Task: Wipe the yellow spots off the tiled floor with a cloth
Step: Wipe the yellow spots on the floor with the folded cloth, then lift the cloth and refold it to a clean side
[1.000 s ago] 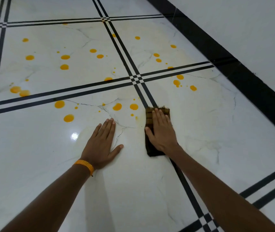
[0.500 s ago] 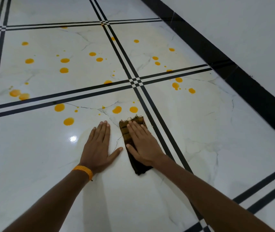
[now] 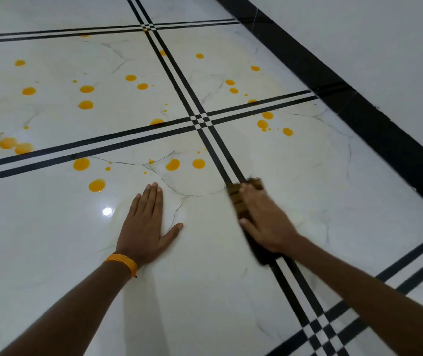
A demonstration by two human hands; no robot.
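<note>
A dark brown folded cloth (image 3: 238,199) lies on the white tiled floor (image 3: 205,291), across the black double stripe. My right hand (image 3: 264,222) presses flat on top of it and looks motion-blurred. My left hand (image 3: 144,227) rests flat on the tile, fingers together, with an orange band at the wrist, holding nothing. Several yellow spots (image 3: 198,163) lie just beyond both hands, with more yellow spots (image 3: 86,104) scattered over the far tiles.
A black skirting band (image 3: 359,104) runs diagonally along the white wall (image 3: 372,34) on the right. Black double stripes (image 3: 200,122) cross between tiles. A bright light glare (image 3: 107,211) sits left of my left hand.
My right hand has swept the cloth to the right, from beside my left hand back onto the black stripe. The left hand has stayed planted.
</note>
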